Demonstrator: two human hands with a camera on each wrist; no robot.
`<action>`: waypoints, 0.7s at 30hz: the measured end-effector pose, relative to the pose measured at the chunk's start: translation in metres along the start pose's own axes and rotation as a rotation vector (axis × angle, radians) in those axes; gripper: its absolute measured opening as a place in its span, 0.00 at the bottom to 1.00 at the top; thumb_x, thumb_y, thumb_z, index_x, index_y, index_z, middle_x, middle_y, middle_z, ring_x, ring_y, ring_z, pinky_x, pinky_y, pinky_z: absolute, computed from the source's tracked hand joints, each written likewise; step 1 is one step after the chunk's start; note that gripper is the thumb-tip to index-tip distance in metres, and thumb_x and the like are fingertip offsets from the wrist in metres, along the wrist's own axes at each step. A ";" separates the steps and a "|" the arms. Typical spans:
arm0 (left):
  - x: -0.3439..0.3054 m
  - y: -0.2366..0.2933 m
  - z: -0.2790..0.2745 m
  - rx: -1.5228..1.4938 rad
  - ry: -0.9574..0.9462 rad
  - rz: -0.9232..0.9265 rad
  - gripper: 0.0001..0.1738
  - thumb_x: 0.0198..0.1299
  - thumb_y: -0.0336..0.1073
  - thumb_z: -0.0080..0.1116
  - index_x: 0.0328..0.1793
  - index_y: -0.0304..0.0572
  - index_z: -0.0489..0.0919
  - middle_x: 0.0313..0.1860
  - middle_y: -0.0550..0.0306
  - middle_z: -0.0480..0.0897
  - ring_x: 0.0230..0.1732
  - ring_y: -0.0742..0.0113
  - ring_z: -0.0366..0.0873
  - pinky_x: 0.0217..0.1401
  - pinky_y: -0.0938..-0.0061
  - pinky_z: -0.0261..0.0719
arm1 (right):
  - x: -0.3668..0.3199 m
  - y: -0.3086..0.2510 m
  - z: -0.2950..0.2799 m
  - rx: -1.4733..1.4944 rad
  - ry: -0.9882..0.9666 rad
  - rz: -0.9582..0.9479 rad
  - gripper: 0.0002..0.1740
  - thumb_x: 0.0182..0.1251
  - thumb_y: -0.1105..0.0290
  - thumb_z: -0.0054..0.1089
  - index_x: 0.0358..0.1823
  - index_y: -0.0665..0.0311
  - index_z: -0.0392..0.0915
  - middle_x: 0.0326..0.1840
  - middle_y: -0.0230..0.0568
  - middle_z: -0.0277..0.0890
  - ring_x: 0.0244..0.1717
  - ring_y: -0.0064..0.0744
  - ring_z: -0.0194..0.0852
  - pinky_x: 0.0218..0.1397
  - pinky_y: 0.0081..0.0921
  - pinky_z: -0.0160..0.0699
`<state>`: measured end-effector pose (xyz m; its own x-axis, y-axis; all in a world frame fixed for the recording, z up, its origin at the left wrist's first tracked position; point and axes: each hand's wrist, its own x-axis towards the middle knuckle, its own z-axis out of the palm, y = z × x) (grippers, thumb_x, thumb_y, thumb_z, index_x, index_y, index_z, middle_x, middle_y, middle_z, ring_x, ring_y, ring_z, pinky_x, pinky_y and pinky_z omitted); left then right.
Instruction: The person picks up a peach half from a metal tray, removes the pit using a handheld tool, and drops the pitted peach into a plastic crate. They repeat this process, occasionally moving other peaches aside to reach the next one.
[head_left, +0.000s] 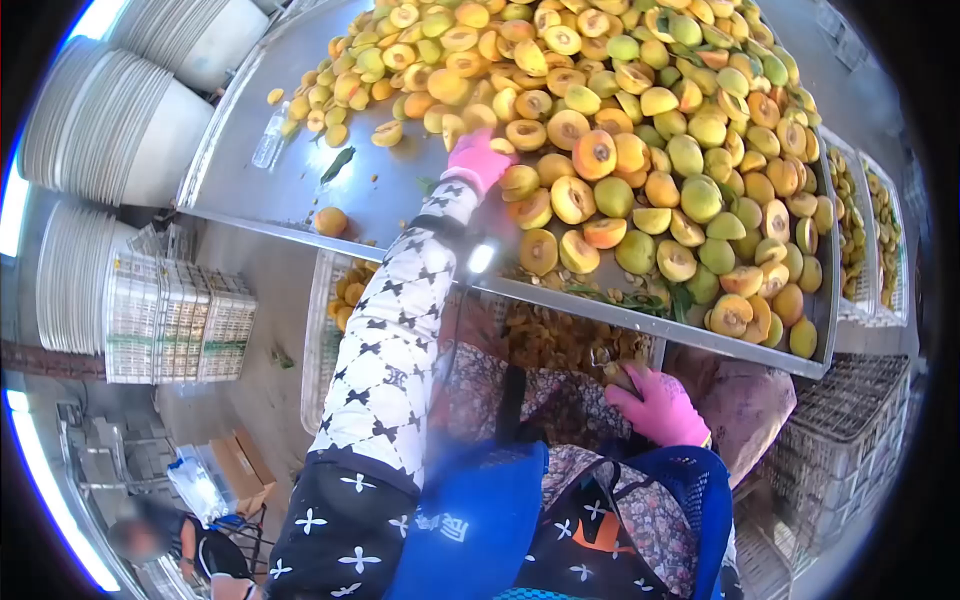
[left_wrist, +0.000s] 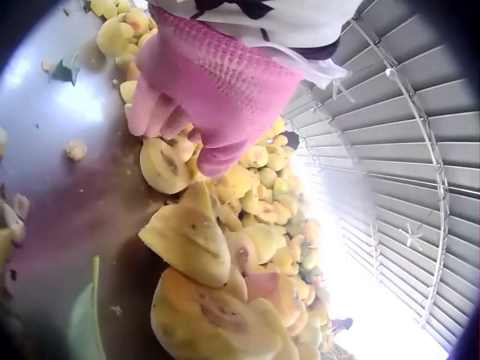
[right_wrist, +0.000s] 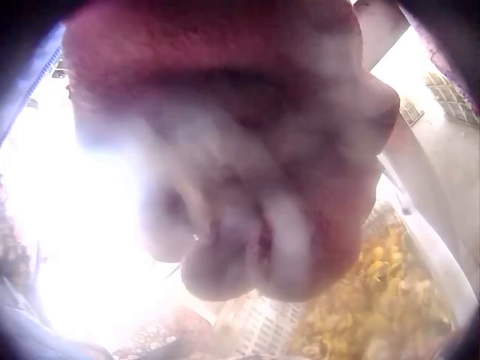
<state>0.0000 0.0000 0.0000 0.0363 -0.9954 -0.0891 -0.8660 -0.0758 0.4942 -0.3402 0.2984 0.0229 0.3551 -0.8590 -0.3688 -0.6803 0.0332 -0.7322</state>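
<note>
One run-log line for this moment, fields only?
left hand in pink glove: touching pile of halved yellow-orange fruit on grey metal table, grip unclear | right hand in pink glove: curled below table edge, contents unclear

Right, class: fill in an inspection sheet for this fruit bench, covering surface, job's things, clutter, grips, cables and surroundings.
Surface: metal table with a raised rim.
Job's things: a heap of halved fruit covering most of it.
Clutter: bottle, leaf, one stray fruit near the edge.
Grips: left hand has its fingers on the heap's halves; right hand is by the table's near edge, fingers curled, contents unclear.
Cables: nothing seen.
Surroundings: stacked white tubs, crates, fruit-filled trays at the right.
</note>
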 end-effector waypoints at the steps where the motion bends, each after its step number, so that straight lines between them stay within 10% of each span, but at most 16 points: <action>1: -0.005 -0.013 -0.002 -0.078 -0.059 -0.003 0.39 0.59 0.43 0.67 0.77 0.52 0.65 0.65 0.45 0.77 0.61 0.49 0.78 0.62 0.52 0.78 | -0.003 -0.011 0.001 0.034 -0.016 0.018 0.29 0.60 0.55 0.71 0.58 0.62 0.75 0.42 0.59 0.82 0.45 0.50 0.85 0.48 0.46 0.80; 7: -0.119 0.081 -0.041 -1.320 -0.133 -0.057 0.28 0.63 0.36 0.63 0.68 0.39 0.71 0.50 0.50 0.84 0.38 0.68 0.79 0.36 0.76 0.75 | -0.012 -0.034 -0.014 0.306 0.252 -0.189 0.23 0.62 0.66 0.69 0.57 0.64 0.76 0.43 0.54 0.82 0.42 0.52 0.84 0.43 0.38 0.81; 12: -0.208 0.140 -0.024 -1.441 -0.364 -0.020 0.20 0.74 0.45 0.49 0.61 0.38 0.73 0.44 0.50 0.83 0.34 0.69 0.81 0.29 0.80 0.76 | 0.001 -0.081 -0.025 0.140 0.666 -0.504 0.22 0.64 0.65 0.67 0.57 0.63 0.75 0.44 0.50 0.82 0.41 0.53 0.83 0.42 0.41 0.81; 21: -0.264 0.167 0.003 -0.961 -0.060 0.384 0.21 0.75 0.49 0.48 0.58 0.39 0.75 0.40 0.54 0.83 0.38 0.71 0.80 0.34 0.81 0.76 | -0.004 -0.059 -0.010 -0.214 0.534 -0.336 0.18 0.65 0.62 0.65 0.48 0.63 0.70 0.38 0.49 0.77 0.37 0.53 0.81 0.38 0.45 0.78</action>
<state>-0.1552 0.2501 0.1034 -0.2062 -0.9598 0.1905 -0.0494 0.2047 0.9776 -0.3080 0.2946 0.0728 0.2415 -0.9418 0.2341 -0.7196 -0.3356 -0.6079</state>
